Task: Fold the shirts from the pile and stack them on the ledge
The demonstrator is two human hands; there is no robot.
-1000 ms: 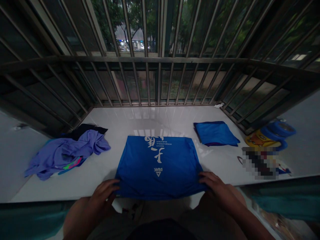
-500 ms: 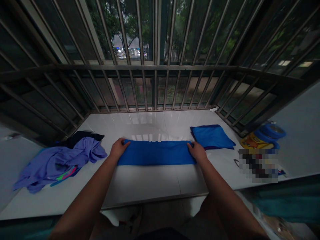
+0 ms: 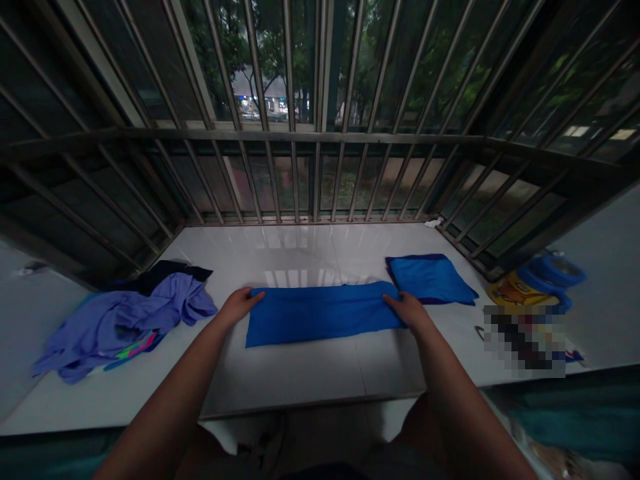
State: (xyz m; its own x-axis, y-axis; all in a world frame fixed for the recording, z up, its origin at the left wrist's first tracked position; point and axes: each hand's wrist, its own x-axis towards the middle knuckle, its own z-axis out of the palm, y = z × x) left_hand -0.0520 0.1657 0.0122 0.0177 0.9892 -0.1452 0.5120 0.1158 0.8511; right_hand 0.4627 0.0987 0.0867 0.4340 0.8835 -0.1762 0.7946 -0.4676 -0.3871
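A blue cloth (image 3: 325, 313), folded into a long flat strip, stretches between my two hands over the white tiled ledge. My left hand (image 3: 243, 307) pinches its upper left corner, thumb on top. At the upper right corner, my right hand (image 3: 406, 309) grips the cloth the same way. Just beyond my right hand lies a flat stack of folded blue cloths (image 3: 431, 279) with darker edges showing beneath. Whether the strip touches the ledge along its whole length, I cannot tell.
Crumpled purple clothing (image 3: 120, 327) with a dark garment (image 3: 165, 277) behind it lies on the left. A blue and yellow container (image 3: 530, 290) stands at the right wall beside a blurred-out patch. Metal bars (image 3: 320, 137) close off the window behind the white ledge (image 3: 300, 380).
The cloth strip has come slightly nearer and to the right, its lower left corner now hanging lower. Both hands keep their hold on it. The view has shifted a little.
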